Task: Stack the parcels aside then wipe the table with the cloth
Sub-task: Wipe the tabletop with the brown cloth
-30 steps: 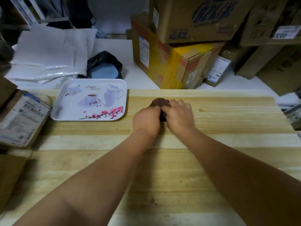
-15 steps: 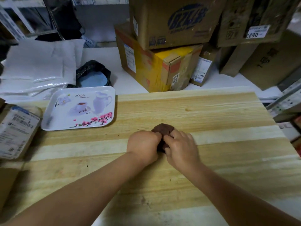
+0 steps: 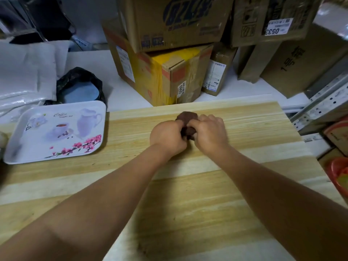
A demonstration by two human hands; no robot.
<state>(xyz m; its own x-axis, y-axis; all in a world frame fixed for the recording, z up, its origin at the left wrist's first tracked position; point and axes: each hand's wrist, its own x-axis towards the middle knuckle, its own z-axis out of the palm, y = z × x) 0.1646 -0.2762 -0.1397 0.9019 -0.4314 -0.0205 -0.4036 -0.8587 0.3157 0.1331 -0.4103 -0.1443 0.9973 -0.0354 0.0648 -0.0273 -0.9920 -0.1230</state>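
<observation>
A small dark brown cloth (image 3: pixel 186 117) lies bunched on the light wooden table (image 3: pixel 188 194), near its far edge. My left hand (image 3: pixel 166 137) and my right hand (image 3: pixel 210 133) sit side by side on the cloth, both closed around it and pressing it to the wood. Most of the cloth is hidden under my fingers. Cardboard parcels are piled behind the table: a yellow-taped box (image 3: pixel 165 74) with a large brown box (image 3: pixel 169 21) on top.
A white printed tray (image 3: pixel 56 130) rests on the table's far left corner. Behind it are a black bag (image 3: pixel 81 85) and white padded mailers (image 3: pixel 26 72). More brown boxes (image 3: pixel 305 63) and a metal rack (image 3: pixel 323 104) stand at the right, an orange item (image 3: pixel 339 174) below.
My hands pulled the cloth toward me across the table, then pushed it back out to the far edge. The view has shifted to the right.
</observation>
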